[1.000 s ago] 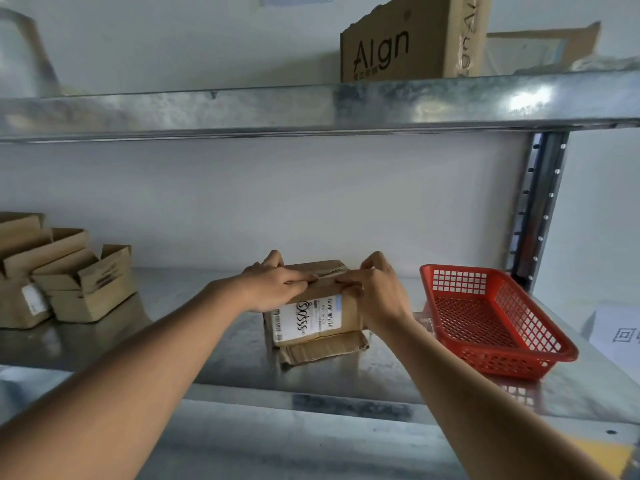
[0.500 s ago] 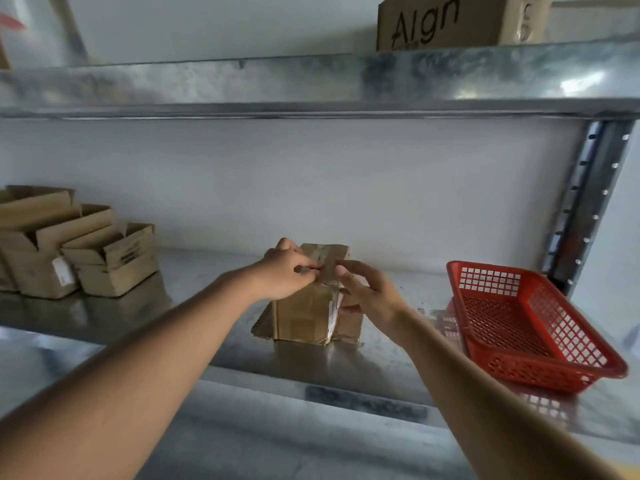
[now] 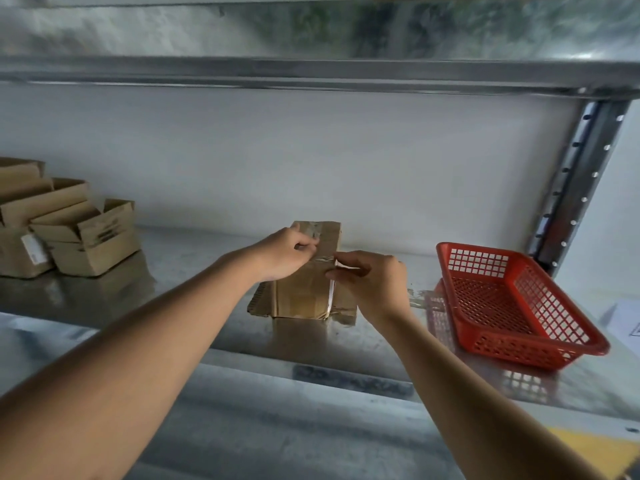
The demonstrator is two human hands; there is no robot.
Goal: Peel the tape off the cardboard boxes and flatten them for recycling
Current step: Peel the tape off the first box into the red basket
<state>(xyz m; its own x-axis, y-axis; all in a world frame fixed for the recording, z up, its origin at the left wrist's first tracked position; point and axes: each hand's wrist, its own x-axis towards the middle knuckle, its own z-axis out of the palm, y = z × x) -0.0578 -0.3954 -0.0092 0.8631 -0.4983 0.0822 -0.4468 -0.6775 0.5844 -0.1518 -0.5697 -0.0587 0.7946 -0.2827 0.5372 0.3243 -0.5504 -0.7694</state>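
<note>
my left hand (image 3: 289, 251) pins the small brown cardboard box (image 3: 304, 289) steady so my right hand (image 3: 372, 282) pinches its clear tape strip (image 3: 331, 292) to peel

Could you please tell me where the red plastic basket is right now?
In the head view, the red plastic mesh basket sits on the metal shelf, right of the brown cardboard box, beside the upright post.

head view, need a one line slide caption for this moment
Left hand steadies a taped cardboard box on a metal shelf while the right hand pinches its tape, red basket alongside.
</note>
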